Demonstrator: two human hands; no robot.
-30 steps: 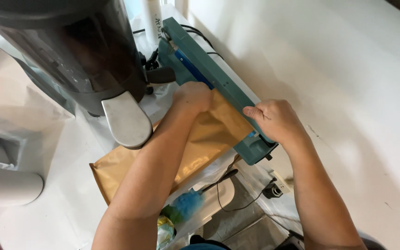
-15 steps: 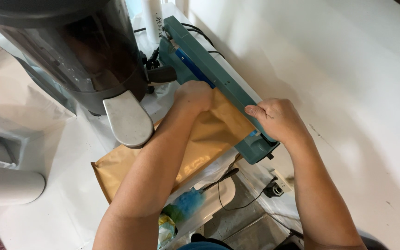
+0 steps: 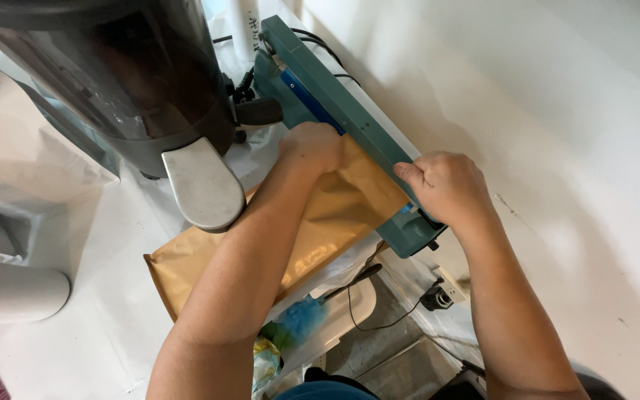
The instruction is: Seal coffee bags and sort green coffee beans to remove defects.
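- On the white table (image 3: 90,311), a brown paper bag (image 3: 335,215) lies flat, its open end fed into the teal heat sealer (image 3: 350,118) that runs along the white wall (image 3: 542,133).
- Left hand (image 3: 311,148): closed, gripping the bag's upper edge at the sealer bar.
- Right hand (image 3: 450,187): closed over the sealer's bar near its front end, fingers curled, beside the bag's corner.
- A dark grinder (image 3: 112,81) with a grey metal chute (image 3: 198,185) stands just left of the bag.
- 1 grey cylinder (image 3: 9,294) lies at the far left.
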